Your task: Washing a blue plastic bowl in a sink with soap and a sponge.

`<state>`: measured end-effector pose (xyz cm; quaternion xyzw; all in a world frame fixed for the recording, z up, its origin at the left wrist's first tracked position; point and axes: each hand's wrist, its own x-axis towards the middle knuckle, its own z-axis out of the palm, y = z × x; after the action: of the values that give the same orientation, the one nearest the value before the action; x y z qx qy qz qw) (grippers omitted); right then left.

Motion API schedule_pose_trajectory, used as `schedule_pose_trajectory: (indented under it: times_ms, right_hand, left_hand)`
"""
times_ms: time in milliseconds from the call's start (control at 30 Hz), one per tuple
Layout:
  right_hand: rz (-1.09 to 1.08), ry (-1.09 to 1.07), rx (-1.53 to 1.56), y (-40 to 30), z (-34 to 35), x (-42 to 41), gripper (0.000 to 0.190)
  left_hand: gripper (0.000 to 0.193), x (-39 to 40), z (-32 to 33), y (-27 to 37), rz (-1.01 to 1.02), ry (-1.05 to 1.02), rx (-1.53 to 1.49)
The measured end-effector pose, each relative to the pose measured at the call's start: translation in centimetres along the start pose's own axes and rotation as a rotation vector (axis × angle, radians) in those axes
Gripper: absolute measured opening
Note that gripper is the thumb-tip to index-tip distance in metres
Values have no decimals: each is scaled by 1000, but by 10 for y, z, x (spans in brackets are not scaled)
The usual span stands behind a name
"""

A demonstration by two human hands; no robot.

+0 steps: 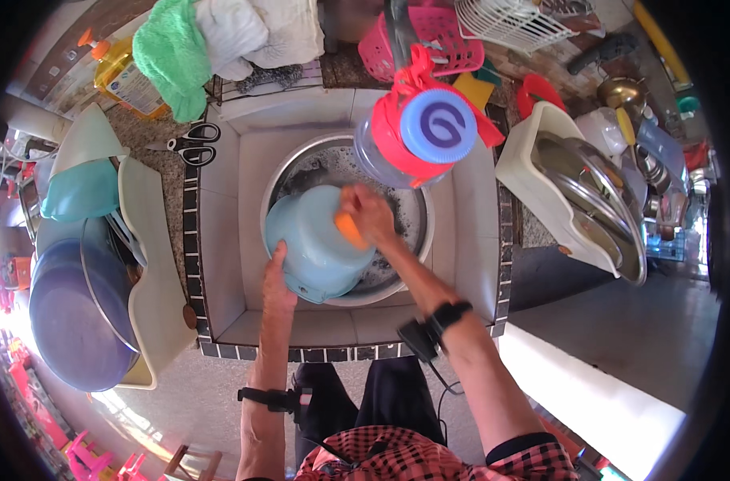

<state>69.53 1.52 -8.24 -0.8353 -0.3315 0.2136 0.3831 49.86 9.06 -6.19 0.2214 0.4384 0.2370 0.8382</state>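
Note:
A light blue plastic bowl (317, 246) is tilted with its outside facing up, above a round metal basin (427, 231) of sudsy water. My left hand (279, 281) grips the bowl at its rim on the near left side, thumb on the outside, the other fingers hidden beneath. Against the bowl's right side, my right hand (372, 217) presses an orange sponge (349, 229); this hand is slightly blurred. The basin stands inside a tiled sink (263, 150). Foam shows on the water around the bowl.
A plastic bottle with a blue cap (439, 126) hangs by red ties over the sink. Scissors (193, 144) lie on the left counter. Racks at left (145, 252) and right (521, 144) hold basins and lids. Behind stand a pink basket (377, 45), cloths and a yellow soap bottle (121, 72).

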Motion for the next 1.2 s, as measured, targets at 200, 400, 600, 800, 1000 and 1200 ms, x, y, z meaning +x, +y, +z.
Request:
schedule_pose_trajectory:
  times_ms: [200,400,600,800,1000,1200]
  right_hand:
    - [-328,243,116,-70,5,-68,13]
    - [-246,-82,13,-82,34,23,13]
    - [-22,-94,-134,15,25,57,22]
    - [562,-295,191,62,-6,11,34]
    - [806,-24,870,68,3,-46,29]
    - [541,366,600,70,17,-88,24]
  left_hand:
    - [53,-2,-5,1,-56,-15,16]
    - [52,-3,-12,-5,-58,-26,79]
    - [59,-3,-4,-7,-11,-28,-11]
    - [58,-7,-1,-4,-32,-41,-106]
    - [52,-6,32,0,9,-5,-166]
    - [52,-9,85,-9,25,9,-170]
